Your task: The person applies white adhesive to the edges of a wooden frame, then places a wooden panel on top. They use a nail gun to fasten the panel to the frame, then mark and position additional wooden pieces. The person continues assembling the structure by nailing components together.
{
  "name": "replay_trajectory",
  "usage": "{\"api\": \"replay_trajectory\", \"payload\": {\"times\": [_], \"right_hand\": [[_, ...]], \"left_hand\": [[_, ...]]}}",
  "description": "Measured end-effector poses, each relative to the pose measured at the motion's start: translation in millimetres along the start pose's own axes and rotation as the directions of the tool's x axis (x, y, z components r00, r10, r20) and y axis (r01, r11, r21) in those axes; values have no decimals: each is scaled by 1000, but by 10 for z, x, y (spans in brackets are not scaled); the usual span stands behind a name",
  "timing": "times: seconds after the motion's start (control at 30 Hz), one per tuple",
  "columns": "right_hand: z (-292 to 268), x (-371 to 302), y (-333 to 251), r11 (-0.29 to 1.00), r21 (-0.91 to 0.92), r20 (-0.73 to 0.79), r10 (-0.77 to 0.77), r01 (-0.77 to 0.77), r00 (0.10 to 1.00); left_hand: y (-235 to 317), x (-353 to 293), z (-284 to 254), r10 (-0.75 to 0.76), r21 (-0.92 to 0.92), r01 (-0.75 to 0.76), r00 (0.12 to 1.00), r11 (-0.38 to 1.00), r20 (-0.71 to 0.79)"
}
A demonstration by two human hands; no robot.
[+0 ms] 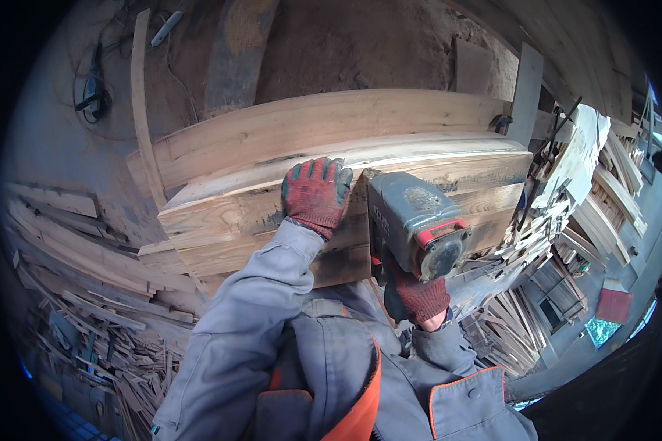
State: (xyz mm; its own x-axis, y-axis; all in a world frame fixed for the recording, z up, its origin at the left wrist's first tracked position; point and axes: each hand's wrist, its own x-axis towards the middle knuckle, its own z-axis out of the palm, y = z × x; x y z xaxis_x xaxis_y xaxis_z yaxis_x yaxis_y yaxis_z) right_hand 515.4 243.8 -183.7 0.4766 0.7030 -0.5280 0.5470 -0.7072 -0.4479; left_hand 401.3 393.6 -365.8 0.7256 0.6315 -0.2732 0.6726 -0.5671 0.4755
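My left hand (317,194), in a red work glove with dark fingertips, lies over the upper edge of a thick panel of joined wooden boards (228,234). Its fingers bend onto that edge and grip it; the fingertips are partly hidden. Just to the right, my right hand (418,292), in a matching glove, is wrapped around the handle of a grey nail gun (412,202) with red trim. The tool's nose end meets the panel near its top edge, a short way from my left hand. Its body hides most of my right fingers.
A long pale beam (324,121) runs behind the panel. An upright narrow plank (143,110) stands at the left, near a corded power tool (93,95) on the floor. Stacked offcuts (125,360) lie lower left; more lumber (603,198) is piled at the right.
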Motion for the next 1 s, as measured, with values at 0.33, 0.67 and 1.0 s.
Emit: {"api": "replay_trajectory", "payload": {"times": [0.33, 0.67, 1.0], "right_hand": [[80, -682, 661, 872, 398, -121, 357, -285, 926], [-52, -827, 1165, 881, 386, -251, 384, -273, 888], [-205, -802, 1780, 703, 475, 160, 523, -530, 837]], "left_hand": [[-16, -56, 52, 5, 40, -5, 1000, 999, -9], [640, 107, 137, 271, 12, -272, 951, 962, -151], [1078, 491, 365, 9, 75, -18, 993, 997, 116]]}}
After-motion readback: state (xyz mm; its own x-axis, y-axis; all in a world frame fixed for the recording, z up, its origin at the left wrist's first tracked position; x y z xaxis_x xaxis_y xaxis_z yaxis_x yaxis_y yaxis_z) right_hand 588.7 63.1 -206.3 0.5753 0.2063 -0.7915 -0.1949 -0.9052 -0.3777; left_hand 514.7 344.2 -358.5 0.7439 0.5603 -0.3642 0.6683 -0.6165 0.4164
